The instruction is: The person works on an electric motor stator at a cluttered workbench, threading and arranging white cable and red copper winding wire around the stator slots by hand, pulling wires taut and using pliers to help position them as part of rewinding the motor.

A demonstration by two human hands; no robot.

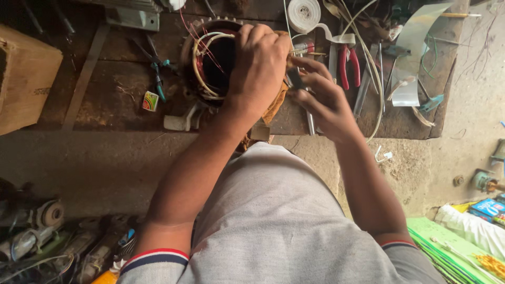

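Note:
A round motor stator (210, 63) with copper-coloured windings and thin red and white wires sits on a low wooden bench (105, 105). My left hand (259, 66) rests over the stator's right rim, fingers curled down on the windings. My right hand (321, 100) is just to the right of it, pinching a thin dark tool or wire end near the stator's edge. A metal rod (310, 123) lies under my right hand.
Red-handled pliers (348, 66), a roll of white tape (304, 14), a curved metal sheet (415, 52) and loose white wires lie at the bench's right. Teal-handled pliers (158, 73) lie left of the stator. A wooden box (26, 79) stands far left. Tools clutter the floor at lower left.

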